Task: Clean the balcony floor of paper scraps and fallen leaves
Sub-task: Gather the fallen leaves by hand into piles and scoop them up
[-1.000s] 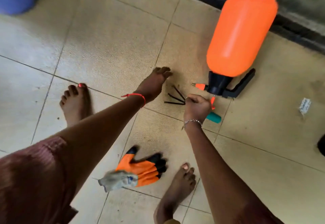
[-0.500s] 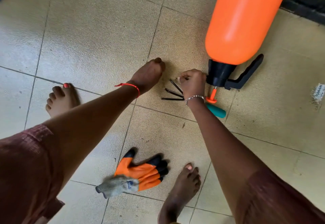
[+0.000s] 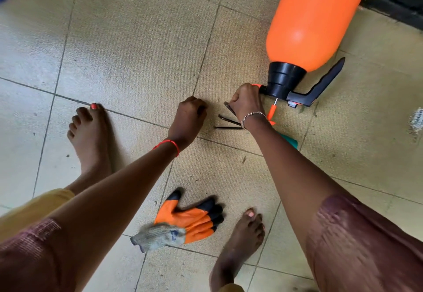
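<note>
My left hand (image 3: pixel 188 117) is curled into a fist, knuckles down on the beige tiled floor (image 3: pixel 128 58). My right hand (image 3: pixel 246 100) is also closed. It sits over the black prongs of a small hand rake (image 3: pixel 226 123) and touches the orange nozzle of a sprayer (image 3: pixel 306 23). Nothing shows inside either fist. One whitish paper scrap (image 3: pixel 416 119) lies flat on a tile at the far right. Small dark specks (image 3: pixel 243 160) dot the tile between my arms.
The big orange sprayer lies on its side at the upper right, black trigger handle (image 3: pixel 320 85) toward me. An orange and black work glove (image 3: pixel 187 220) lies between my bare feet (image 3: pixel 90 136). A dark door track (image 3: pixel 393 5) runs along the top right.
My right hand moved up from the rake prongs to the sprayer's nozzle. My left hand closed from spread fingertips into a fist. The view came closer to the floor.
</note>
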Demonstrator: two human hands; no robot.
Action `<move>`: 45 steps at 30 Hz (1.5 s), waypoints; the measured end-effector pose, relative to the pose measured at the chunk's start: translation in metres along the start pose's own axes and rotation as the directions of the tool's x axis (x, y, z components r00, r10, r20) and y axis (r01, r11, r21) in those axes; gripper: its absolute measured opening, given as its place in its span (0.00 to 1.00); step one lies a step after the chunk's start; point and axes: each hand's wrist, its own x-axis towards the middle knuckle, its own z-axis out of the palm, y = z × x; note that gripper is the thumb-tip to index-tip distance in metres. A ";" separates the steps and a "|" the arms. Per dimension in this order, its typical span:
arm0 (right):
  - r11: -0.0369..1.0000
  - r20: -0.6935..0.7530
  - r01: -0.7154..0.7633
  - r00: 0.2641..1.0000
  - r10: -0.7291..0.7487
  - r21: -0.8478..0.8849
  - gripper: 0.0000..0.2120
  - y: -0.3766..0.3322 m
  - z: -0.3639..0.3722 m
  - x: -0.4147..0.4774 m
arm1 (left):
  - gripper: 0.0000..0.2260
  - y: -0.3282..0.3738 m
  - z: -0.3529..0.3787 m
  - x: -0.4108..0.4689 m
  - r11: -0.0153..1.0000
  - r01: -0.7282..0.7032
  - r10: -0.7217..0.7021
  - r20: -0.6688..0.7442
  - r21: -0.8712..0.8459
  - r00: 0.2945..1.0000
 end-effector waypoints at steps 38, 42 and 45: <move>0.467 -0.169 -0.061 0.884 0.436 0.882 0.13 0.171 -0.013 -0.041 | 0.03 0.046 0.083 -0.099 0.988 0.083 -0.083 0.005 -0.133 0.997; 0.419 -0.215 -0.042 0.810 0.546 0.907 0.15 0.162 -0.007 -0.040 | 0.05 0.041 0.091 -0.091 0.995 0.074 -0.069 0.081 -0.066 0.994; 0.381 -0.226 -0.043 0.742 0.631 0.924 0.20 0.153 -0.006 -0.035 | 0.04 0.042 0.094 -0.088 0.997 0.054 -0.048 0.110 -0.047 0.993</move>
